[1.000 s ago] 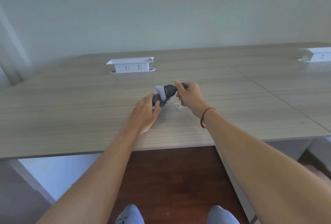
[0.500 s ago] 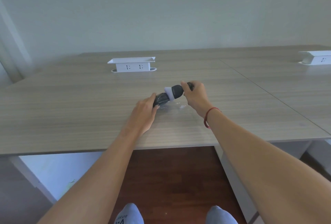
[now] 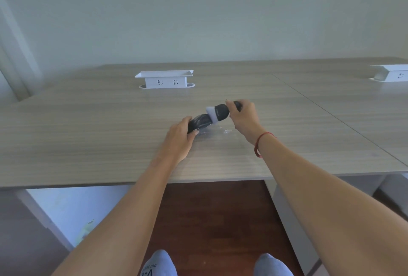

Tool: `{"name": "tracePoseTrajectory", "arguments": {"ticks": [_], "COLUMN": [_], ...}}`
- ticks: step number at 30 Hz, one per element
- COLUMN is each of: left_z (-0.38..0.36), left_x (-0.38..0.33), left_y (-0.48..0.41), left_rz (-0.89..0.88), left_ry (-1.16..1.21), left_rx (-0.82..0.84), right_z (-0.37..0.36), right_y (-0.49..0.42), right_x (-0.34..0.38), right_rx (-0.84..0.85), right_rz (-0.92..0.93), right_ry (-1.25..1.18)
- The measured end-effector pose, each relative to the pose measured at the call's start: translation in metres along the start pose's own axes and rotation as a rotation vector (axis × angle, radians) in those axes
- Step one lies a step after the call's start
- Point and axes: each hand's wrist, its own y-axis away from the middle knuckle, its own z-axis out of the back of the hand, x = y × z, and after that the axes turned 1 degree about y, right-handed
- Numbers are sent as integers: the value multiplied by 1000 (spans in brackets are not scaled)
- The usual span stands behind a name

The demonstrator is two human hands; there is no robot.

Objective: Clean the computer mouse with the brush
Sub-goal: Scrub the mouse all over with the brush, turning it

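Mouse [image 3: 199,122] cleaning is under way near the middle of the wooden desk [image 3: 88,143]: the dark mouse is sitting on the desktop, well short of the white socket box [image 3: 164,79] at the far side. The left hand [image 3: 180,141] is closing around the near left end of the mouse, thumb and fingers pinching its sides, pinning it down. The right hand [image 3: 242,116] is gripping the dark handle of the brush [image 3: 218,112], holding it tilted so that the pale bristles are pointing left and down and touching the far right end of the mouse.

To do this stroke well, the holding hand probably ought to be pressing the mouse flat so it is not sliding or pivoting under the bristles. Light, short strokes along the length of the body, drawn away from the holding fingers, should be lifting dust out of the seams without pushing it further in. Whether the bristles are reaching the gap around the wheel cannot be told from here; the mouse is too small and dark. A faint glossy patch [image 3: 220,131] is showing on the desk just right of the mouse, possibly clear film or moisture, so keeping the bristles off it seems wise.
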Motion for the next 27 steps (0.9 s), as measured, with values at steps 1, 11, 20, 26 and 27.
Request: {"name": "tracePoseTrajectory", "arguments": {"ticks": [1, 11, 20, 26, 27], "left_z": [0, -1, -1, -2, -2], "left_x": [0, 1, 2, 4, 4], "left_y": [0, -1, -2, -2, -2], "left_rz": [0, 45, 55, 46, 44], "left_ry": [9, 33, 51, 50, 51], "left_rx": [2, 33, 49, 43, 41], "right_z": [1, -4, 1, -4, -2], "right_y": [-1, 5, 3, 5, 4], "right_x": [2, 7, 9, -5, -7], "right_rx": [-16, 76, -43, -26, -53], "right_rz": [13, 36, 61, -20, -39], "right_ry": [-4, 1, -5, 37, 47]}}
